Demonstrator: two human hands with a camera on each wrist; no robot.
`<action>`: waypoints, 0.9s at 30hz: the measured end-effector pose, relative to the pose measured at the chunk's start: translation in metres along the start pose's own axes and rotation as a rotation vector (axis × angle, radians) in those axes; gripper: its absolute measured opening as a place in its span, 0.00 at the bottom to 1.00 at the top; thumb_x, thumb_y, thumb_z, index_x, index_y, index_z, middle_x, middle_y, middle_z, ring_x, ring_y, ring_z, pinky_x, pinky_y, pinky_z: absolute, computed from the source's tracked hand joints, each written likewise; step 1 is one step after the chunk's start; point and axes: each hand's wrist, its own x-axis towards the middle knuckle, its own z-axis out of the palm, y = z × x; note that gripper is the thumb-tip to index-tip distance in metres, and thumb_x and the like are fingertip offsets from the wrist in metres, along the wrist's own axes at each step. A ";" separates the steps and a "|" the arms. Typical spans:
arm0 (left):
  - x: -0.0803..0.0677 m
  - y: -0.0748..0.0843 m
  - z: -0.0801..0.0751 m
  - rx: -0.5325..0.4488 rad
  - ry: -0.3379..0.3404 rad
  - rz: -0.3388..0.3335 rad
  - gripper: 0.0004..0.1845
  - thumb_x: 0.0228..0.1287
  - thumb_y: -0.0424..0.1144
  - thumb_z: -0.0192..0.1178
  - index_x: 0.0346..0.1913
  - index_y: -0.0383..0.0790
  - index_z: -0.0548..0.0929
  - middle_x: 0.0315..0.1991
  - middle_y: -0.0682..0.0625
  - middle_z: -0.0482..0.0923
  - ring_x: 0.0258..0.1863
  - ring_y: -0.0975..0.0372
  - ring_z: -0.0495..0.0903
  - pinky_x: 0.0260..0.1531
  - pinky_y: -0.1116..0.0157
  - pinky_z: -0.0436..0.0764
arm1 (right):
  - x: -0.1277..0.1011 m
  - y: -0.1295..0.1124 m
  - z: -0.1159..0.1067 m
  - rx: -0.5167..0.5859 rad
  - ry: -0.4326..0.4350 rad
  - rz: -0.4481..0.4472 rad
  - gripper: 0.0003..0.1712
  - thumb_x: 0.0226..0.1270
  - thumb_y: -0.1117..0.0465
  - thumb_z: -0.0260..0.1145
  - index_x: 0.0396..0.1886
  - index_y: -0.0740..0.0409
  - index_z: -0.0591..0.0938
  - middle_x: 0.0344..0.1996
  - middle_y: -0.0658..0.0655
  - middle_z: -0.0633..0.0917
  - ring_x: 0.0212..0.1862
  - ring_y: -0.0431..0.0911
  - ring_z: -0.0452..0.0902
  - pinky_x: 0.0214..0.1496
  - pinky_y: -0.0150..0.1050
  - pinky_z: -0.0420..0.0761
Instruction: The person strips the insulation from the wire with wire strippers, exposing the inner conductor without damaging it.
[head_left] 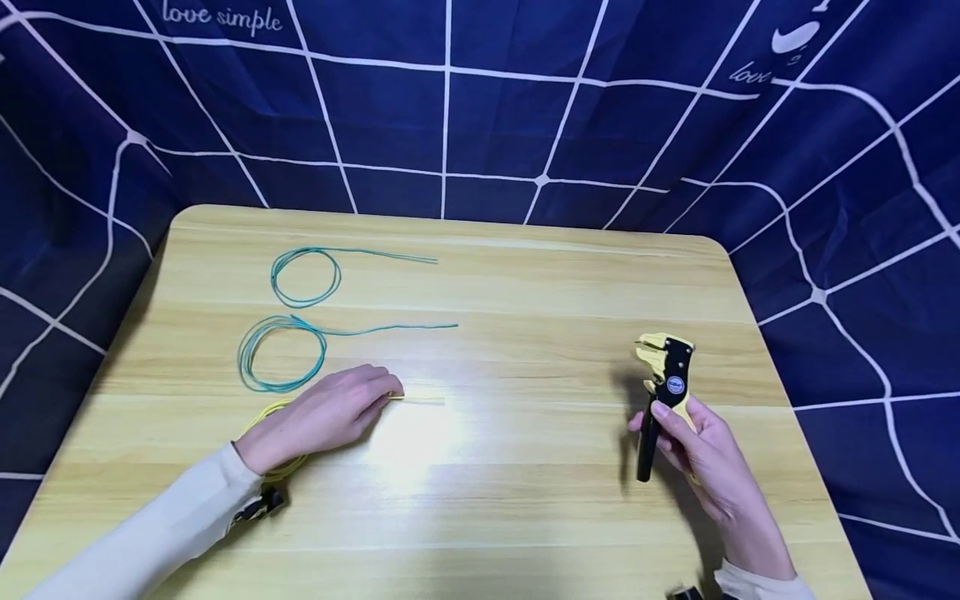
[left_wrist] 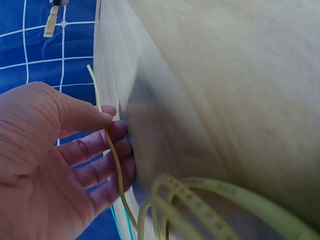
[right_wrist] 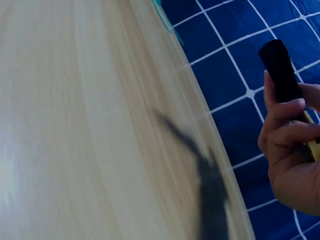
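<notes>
The left hand (head_left: 322, 417) lies low on the pale, wood-grain table (head_left: 525, 500), its thumb and forefinger pinching a thin yellow wire (head_left: 420, 401) whose straight end runs out to the right of the fingertips along the tabletop. In the left wrist view the yellow wire (left_wrist: 114, 165) crosses the fingers (left_wrist: 100, 145) and drops into loose coils of the same smooth, round cord beside the palm; from the head view those loops peek out under the wrist and cream sleeve (head_left: 150, 533). The right hand (head_left: 701, 454) is wrapped around a wire stripper (head_left: 663, 392), held upright above the table's right side, with yellow jaws at the top, a round blue badge at the pivot and slim black handles below. In the right wrist view the curled fingers (right_wrist: 285, 135) close on the black handle. Two teal wire coils (head_left: 288, 317), each a neat ring with a long straight tail pointing right, lie flat on the table beyond the left hand. A dark blue cloth (head_left: 450, 100) gridded with white lines hangs behind.
</notes>
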 end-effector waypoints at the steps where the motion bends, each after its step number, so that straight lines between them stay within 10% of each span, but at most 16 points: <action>1: 0.000 0.000 0.000 -0.005 -0.002 0.003 0.09 0.72 0.24 0.66 0.50 0.38 0.86 0.44 0.51 0.85 0.45 0.59 0.84 0.48 0.57 0.86 | 0.001 0.001 0.001 0.038 -0.020 -0.024 0.11 0.90 0.67 0.54 0.56 0.55 0.83 0.40 0.56 0.93 0.45 0.43 0.90 0.47 0.30 0.85; 10: 0.002 0.003 -0.001 -0.022 -0.042 -0.007 0.15 0.71 0.23 0.60 0.57 0.34 0.84 0.50 0.48 0.86 0.50 0.57 0.86 0.54 0.56 0.85 | 0.013 0.004 0.017 0.578 -0.386 -0.119 0.26 0.92 0.71 0.37 0.80 0.63 0.68 0.50 0.70 0.87 0.49 0.64 0.90 0.59 0.56 0.86; 21: 0.001 0.004 -0.005 -0.072 -0.028 -0.009 0.09 0.77 0.26 0.64 0.54 0.37 0.87 0.49 0.51 0.87 0.51 0.59 0.86 0.52 0.56 0.86 | 0.016 0.002 0.033 0.159 -0.321 -0.126 0.14 0.84 0.79 0.50 0.59 0.73 0.79 0.44 0.59 0.88 0.44 0.49 0.88 0.53 0.43 0.88; 27: 0.004 0.005 -0.005 -0.203 -0.053 -0.007 0.12 0.79 0.22 0.59 0.58 0.32 0.85 0.52 0.48 0.87 0.54 0.58 0.86 0.58 0.57 0.85 | 0.018 -0.001 0.038 0.202 -0.447 -0.065 0.15 0.87 0.77 0.46 0.62 0.74 0.75 0.47 0.61 0.85 0.48 0.55 0.90 0.61 0.53 0.86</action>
